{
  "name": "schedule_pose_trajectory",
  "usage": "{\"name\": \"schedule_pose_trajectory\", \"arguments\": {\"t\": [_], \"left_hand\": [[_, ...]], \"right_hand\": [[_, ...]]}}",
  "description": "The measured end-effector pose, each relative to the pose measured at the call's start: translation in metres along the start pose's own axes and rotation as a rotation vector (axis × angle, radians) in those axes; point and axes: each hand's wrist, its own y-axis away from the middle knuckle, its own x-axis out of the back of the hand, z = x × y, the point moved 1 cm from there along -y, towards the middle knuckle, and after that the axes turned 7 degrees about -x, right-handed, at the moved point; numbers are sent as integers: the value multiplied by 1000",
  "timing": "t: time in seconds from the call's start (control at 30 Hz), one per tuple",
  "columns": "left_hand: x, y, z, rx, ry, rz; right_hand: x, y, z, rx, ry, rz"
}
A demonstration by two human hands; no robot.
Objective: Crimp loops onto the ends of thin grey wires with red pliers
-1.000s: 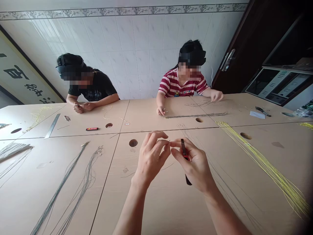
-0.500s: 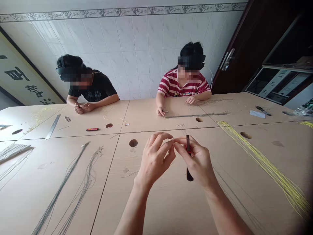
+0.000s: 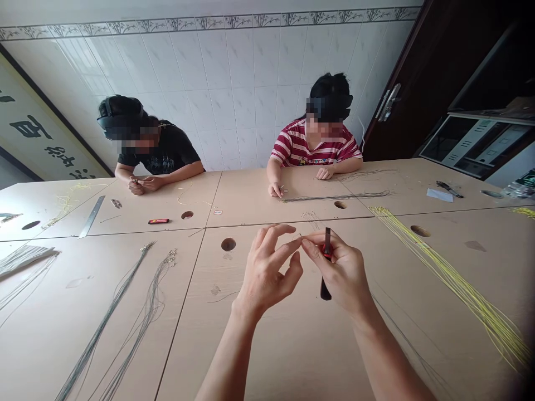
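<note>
Over the middle of the table, my right hand (image 3: pixel 340 267) is closed around a black tool with a red part (image 3: pixel 325 289). Its thumb and forefinger also pinch something tiny near the left hand. My left hand (image 3: pixel 270 267) has its fingers apart, with the forefinger tip touching the tiny item at the right fingertips. A thin grey cord (image 3: pixel 397 317) runs on the table below my right forearm. Just beyond my hands lie small metal ends of thin cords (image 3: pixel 308 215).
Grey cord bundles (image 3: pixel 111 312) lie at left, yellow cords (image 3: pixel 451 278) at right. Two people sit across the table (image 3: pixel 234 345), one in black (image 3: pixel 175 147), one in striped red (image 3: pixel 284 147). A ruler (image 3: pixel 92 216) and a red-black item (image 3: pixel 159 221) lie at far left.
My left thumb and forefinger have spread apart. My right hand has shifted slightly right with the black tool, which now stands a little more tilted.
</note>
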Motion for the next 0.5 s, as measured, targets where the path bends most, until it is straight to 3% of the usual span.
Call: {"name": "schedule_pose_trajectory", "arguments": {"t": [0.5], "left_hand": [[-1,2,-2,-50,-13,-20]], "right_hand": [[4,-1,3,-1,62,37]]}}
